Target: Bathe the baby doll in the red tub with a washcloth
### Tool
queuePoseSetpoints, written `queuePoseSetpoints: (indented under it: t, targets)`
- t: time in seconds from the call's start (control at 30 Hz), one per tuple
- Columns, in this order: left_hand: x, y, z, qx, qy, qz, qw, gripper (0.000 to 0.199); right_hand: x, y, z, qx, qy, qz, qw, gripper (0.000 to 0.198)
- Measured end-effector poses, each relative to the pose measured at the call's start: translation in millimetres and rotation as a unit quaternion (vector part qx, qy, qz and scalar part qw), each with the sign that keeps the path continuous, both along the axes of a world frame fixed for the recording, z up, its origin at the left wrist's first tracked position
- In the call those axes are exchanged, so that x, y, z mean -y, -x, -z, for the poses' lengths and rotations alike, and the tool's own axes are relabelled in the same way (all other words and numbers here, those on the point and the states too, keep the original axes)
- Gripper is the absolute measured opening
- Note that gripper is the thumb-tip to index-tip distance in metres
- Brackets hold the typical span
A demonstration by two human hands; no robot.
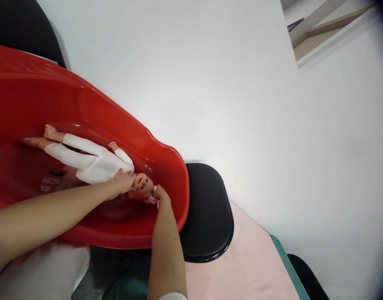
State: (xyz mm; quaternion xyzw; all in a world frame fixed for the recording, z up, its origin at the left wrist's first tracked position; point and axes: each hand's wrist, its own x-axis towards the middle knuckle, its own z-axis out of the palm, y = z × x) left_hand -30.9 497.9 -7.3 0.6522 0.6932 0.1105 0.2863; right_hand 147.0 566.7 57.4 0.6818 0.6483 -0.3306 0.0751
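Note:
A baby doll (102, 166) in a white outfit lies on its back inside a red baby bathtub (166, 166), legs toward the left and head toward the right. My left hand (124, 182) is closed around the doll's neck and upper chest, just below the chin. At the top of the doll's head, my right hand (161, 194) has its fingers curled on a small white bit. What that bit belongs to is unclear. Beside it, a pale pink piece, perhaps a bow or headband (152, 200), shows against the head.
The tub stands against a white wall (225, 83). A black chair seat (207, 212) adjoins its right end, and another black chair (19, 29) is behind at upper left. A pink-covered surface (241, 258) with a green edge (288, 262) lies at lower right.

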Motion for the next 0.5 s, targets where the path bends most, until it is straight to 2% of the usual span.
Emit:
queuePoseSetpoints:
  t: [0.17,0.37,0.5]
  targets:
    - [1.5,3.1,-2.9,-0.008,-0.001,0.013,1.0,0.047,-4.9,6.4,-9.9,0.023,0.044,0.007,0.999,0.028]
    - [1.7,9.0,-1.7,-0.034,0.009,0.055,0.998,0.058,-13.5,0.9,-29.6,0.024,0.048,-0.007,0.999,0.03]
    - [3.7,12.0,0.8,-0.029,-0.008,0.067,0.997,0.057,-7.1,5.7,-27.2,0.012,0.091,-0.047,0.995,0.037]
